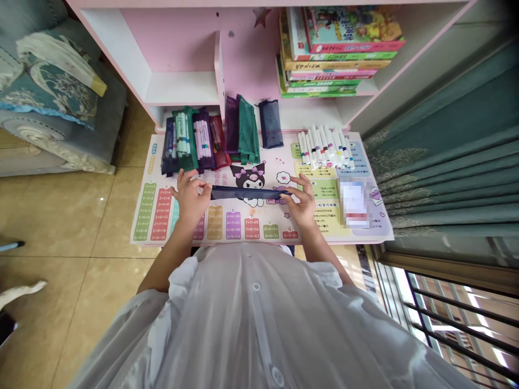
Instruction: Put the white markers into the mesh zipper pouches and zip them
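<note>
Left hand [190,199] at the left end of a flat navy mesh pouch [249,193], fingers [183,180] curled and closed, gripping that end. Right hand [302,202] at the other end, fingers [299,186] bent over the top edge, pinching the pouch from the right. Pouch level and stretched across the gap between the two sets of fingers, just above a printed desk mat [259,229] with a cartoon character [248,178] and multiplication tables. Just beyond the left-hand fingers, a row of mesh pouches packed with markers: dark purple [169,148], green [183,139], purple [203,143] and red [217,141], side by side and overlapping. Farther beyond the gap between the hands, two flat pouches, purple and green [243,125], and one navy [271,124], leaning against the lower edge of a pink shelf unit [174,48]. Beyond the right-hand fingers, a tight row of loose white-barrelled markers [324,147] with coloured bands, lying on the mat. Right of those fingers, a blurred card [354,202], unreadable, on the mat's right side. High above the fingers, a stack of children's books [340,54] lying flat on the shelf. Far to the right, a green curtain [446,162]; far to the left, a blue sofa [52,92] above a tiled floor [60,216].
</note>
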The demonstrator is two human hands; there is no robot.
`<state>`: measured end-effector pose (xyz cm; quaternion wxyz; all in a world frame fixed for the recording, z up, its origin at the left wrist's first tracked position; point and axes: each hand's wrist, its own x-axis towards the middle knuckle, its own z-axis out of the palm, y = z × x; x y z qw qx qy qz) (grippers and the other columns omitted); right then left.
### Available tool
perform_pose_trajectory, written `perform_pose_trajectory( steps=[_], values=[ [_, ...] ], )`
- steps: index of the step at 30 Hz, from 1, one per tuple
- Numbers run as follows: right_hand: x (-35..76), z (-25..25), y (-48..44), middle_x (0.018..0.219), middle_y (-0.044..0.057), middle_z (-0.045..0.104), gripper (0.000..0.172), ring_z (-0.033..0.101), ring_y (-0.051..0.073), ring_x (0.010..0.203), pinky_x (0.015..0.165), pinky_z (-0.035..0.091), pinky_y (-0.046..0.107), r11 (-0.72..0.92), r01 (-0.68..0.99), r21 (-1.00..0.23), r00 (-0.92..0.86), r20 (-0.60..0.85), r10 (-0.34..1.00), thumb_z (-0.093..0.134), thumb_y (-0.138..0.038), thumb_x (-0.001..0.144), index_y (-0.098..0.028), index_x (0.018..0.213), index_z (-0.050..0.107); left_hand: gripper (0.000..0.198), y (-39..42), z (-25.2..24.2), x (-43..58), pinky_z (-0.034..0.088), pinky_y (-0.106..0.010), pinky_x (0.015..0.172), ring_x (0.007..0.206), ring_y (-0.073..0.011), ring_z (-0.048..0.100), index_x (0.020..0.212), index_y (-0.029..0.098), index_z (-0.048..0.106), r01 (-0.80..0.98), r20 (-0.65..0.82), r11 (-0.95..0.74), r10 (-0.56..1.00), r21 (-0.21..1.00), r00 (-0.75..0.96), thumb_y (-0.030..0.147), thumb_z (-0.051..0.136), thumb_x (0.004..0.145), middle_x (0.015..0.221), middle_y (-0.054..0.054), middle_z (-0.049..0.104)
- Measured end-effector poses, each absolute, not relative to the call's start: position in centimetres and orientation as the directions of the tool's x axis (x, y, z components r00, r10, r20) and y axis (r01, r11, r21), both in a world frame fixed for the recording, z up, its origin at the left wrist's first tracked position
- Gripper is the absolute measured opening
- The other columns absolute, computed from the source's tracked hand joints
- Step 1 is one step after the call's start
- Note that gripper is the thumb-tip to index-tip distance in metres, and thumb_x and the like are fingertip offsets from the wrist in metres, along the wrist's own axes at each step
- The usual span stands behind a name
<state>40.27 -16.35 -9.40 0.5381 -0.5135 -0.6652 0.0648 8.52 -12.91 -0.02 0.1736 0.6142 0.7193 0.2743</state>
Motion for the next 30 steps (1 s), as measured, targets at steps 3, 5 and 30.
perform_pose_trajectory(
  steps=[3,5,30],
  values=[
    [40.3,-9.4,-16.3,0.123,0.007,0.067,0.014,0.051,0.034,0.139,0.116,0.042,0.067,0.461,0.625,-0.629,0.099,0.65,0.753,0.073,-0.041,0.089,-0.027,0.092,0.075,0.018,-12.9,-0.2,8.4,0.011,-0.077,0.119,0.151,-0.0357,0.033,0.067,0.023,0.059,0.789,0.09,0.099,0.977,0.606,-0.192,0.028,0.066,0.083,0.141,-0.004,0.061],
    [40.3,-9.3,-16.3,0.123,0.007,0.067,0.013,0.052,0.034,0.138,0.116,0.043,0.067,0.463,0.632,-0.621,0.097,0.656,0.748,0.073,-0.04,0.089,-0.027,0.091,0.075,0.018,-12.9,-0.2,8.3,0.012,-0.077,0.119,0.151,-0.0358,0.033,0.067,0.023,0.058,0.785,0.087,0.102,0.977,0.611,-0.194,0.028,0.066,0.083,0.14,-0.004,0.062],
    [40.9,-8.4,-15.9,0.124,0.008,0.069,0.019,0.051,0.033,0.14,0.119,0.04,0.063,0.407,0.588,-0.699,0.051,0.534,0.844,0.068,-0.045,0.091,-0.028,0.092,0.076,0.013,-13.3,1.6,8.0,0.014,-0.078,0.118,0.148,-0.0379,0.038,0.075,0.023,0.069,0.857,0.025,0.092,0.992,0.507,-0.121,0.031,0.068,0.084,0.138,-0.006,0.063]
  ],
)
